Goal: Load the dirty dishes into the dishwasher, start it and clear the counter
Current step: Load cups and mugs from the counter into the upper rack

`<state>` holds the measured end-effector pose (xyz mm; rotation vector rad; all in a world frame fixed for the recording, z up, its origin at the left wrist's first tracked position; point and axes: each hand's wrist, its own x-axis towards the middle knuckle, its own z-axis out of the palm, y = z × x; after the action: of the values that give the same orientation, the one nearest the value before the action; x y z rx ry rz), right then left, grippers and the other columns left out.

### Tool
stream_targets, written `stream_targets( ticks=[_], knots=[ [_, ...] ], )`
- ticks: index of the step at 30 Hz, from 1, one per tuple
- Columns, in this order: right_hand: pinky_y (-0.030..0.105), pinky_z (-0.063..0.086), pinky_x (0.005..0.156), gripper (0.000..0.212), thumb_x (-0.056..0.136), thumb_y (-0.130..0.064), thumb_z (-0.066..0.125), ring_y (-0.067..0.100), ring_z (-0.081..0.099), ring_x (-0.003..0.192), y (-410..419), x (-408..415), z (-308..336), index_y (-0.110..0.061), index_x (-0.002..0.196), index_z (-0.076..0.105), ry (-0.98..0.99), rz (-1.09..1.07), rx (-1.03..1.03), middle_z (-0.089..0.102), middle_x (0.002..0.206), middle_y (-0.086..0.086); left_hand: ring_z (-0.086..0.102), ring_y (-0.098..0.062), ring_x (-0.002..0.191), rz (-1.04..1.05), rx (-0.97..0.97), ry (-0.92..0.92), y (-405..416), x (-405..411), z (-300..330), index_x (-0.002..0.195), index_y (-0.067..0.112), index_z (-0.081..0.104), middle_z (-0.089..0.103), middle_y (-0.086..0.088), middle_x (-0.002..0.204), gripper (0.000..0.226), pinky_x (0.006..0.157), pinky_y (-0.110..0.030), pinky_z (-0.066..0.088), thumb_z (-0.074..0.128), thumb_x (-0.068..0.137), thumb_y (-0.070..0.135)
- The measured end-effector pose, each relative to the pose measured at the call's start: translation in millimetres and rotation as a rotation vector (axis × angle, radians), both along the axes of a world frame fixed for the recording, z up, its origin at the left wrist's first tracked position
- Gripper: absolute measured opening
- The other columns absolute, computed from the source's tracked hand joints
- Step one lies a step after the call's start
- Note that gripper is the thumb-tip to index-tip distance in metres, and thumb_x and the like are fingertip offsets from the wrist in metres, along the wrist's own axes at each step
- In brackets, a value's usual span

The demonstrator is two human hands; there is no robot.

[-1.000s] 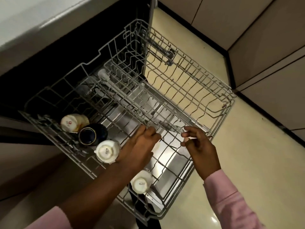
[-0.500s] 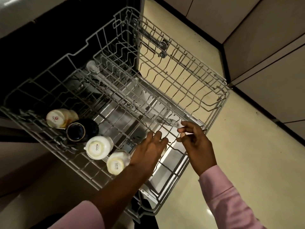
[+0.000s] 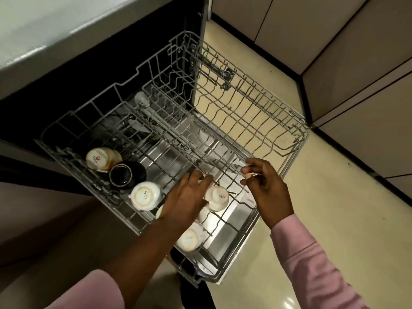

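Note:
The dishwasher's upper wire rack (image 3: 296,139) is pulled out over the open door. Along its left side, upside down, stand a cream cup (image 3: 98,161), a dark cup (image 3: 124,175) and a white cup (image 3: 146,196). My left hand (image 3: 187,201) lies flat in the rack, fingers straight, its thumb side against a tilted white cup (image 3: 219,197). Another white cup (image 3: 189,238) sits by my wrist. My right hand (image 3: 265,188) pinches the end of a fold-down wire shelf (image 3: 191,150) between thumb and fingers.
The steel inner face of the dishwasher door (image 3: 225,239) shows under the rack. A grey counter (image 3: 55,34) runs above the dark dishwasher opening. Beige floor (image 3: 334,219) lies to the right, bounded by cabinet fronts (image 3: 356,74).
My left hand has shifted a little to the right in the rack, and white cups now show beside and below it. My right hand stays at the wire shelf end.

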<state>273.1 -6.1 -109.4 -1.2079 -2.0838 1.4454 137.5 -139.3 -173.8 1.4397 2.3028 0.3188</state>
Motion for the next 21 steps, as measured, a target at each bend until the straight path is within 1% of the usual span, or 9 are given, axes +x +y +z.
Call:
stream_targets(
  ticks=[3,6,8,10,13,15,17,19,21],
  knots=[
    [0.033,0.053,0.082,0.028,0.094,-0.016,0.056,0.018,0.065,0.090,-9.9,-12.3,19.9,-0.041,0.107,0.057,0.046,0.007,0.036,0.066,0.101,-0.004,0.044,-0.025,0.127,0.053,0.102,0.031,-31.6,-15.7,16.9,0.141,0.023,0.040,0.044,-0.005,0.140,0.062,0.102,-0.037,0.045,0.068,0.086,0.014],
    [0.036,0.053,0.083,0.031,0.093,-0.014,0.056,0.016,0.065,0.092,-30.7,-30.2,42.6,-0.042,0.105,0.058,0.102,0.044,0.059,0.066,0.100,-0.006,0.058,-0.031,0.107,0.118,0.155,0.074,-68.2,-29.1,40.8,0.126,0.022,0.051,0.058,-0.009,0.122,0.059,0.080,-0.042,0.056,0.078,0.074,0.010],
    [0.040,0.054,0.088,0.030,0.093,-0.012,0.056,0.013,0.065,0.096,-52.0,-44.1,59.3,-0.037,0.109,0.060,0.142,0.101,0.052,0.067,0.101,-0.008,0.061,-0.033,0.097,0.161,0.165,0.092,-97.2,-37.4,57.2,0.118,0.026,0.048,0.060,-0.008,0.116,0.062,0.070,-0.042,0.057,0.081,0.067,0.011],
    [0.037,0.054,0.089,0.030,0.093,-0.010,0.056,0.009,0.064,0.099,-85.6,-61.2,82.1,-0.034,0.111,0.060,0.167,0.200,0.046,0.068,0.102,-0.008,0.062,-0.030,0.090,0.194,0.212,0.136,-136.8,-44.8,83.6,0.113,0.026,0.051,0.061,-0.005,0.111,0.057,0.068,-0.038,0.056,0.081,0.065,0.013],
    [0.024,0.054,0.084,0.029,0.092,-0.008,0.059,0.002,0.063,0.094,-143.5,-93.3,119.9,-0.031,0.110,0.062,0.208,0.363,0.074,0.069,0.101,-0.009,0.059,-0.022,0.086,0.198,0.215,0.257,-203.1,-56.3,133.6,0.105,0.024,0.061,0.060,0.001,0.103,0.035,0.067,-0.030,0.052,0.073,0.073,0.019],
    [0.022,0.053,0.080,0.031,0.090,-0.005,0.060,0.003,0.064,0.089,-196.5,-119.3,150.8,-0.031,0.108,0.063,0.251,0.514,0.096,0.069,0.098,-0.009,0.057,-0.022,0.085,0.274,0.211,0.336,-261.3,-64.9,172.8,0.100,0.024,0.060,0.058,0.002,0.101,0.021,0.066,-0.032,0.051,0.060,0.079,0.023],
    [0.021,0.052,0.079,0.035,0.088,-0.003,0.061,0.004,0.065,0.086,-246.0,-142.8,177.2,-0.032,0.107,0.062,0.279,0.669,0.162,0.069,0.094,-0.010,0.058,-0.023,0.081,0.351,0.220,0.441,-314.2,-72.5,207.1,0.091,0.022,0.059,0.057,0.001,0.093,0.018,0.063,-0.033,0.049,0.048,0.078,0.024],
    [0.021,0.050,0.081,0.036,0.086,-0.003,0.062,0.006,0.065,0.087,-298.3,-164.9,207.3,-0.031,0.109,0.063,0.323,0.814,0.230,0.068,0.095,-0.010,0.059,-0.024,0.078,0.461,0.216,0.553,-369.8,-79.6,243.2,0.087,0.022,0.060,0.057,0.001,0.088,0.020,0.060,-0.035,0.050,0.043,0.076,0.025],
    [0.019,0.050,0.081,0.037,0.086,-0.004,0.063,0.008,0.064,0.088,-350.1,-180.9,239.9,-0.033,0.109,0.062,0.371,0.946,0.269,0.067,0.096,-0.009,0.058,-0.025,0.077,0.590,0.231,0.628,-426.6,-79.6,281.0,0.086,0.022,0.059,0.056,0.000,0.087,0.016,0.059,-0.038,0.050,0.046,0.077,0.022]
  ],
)
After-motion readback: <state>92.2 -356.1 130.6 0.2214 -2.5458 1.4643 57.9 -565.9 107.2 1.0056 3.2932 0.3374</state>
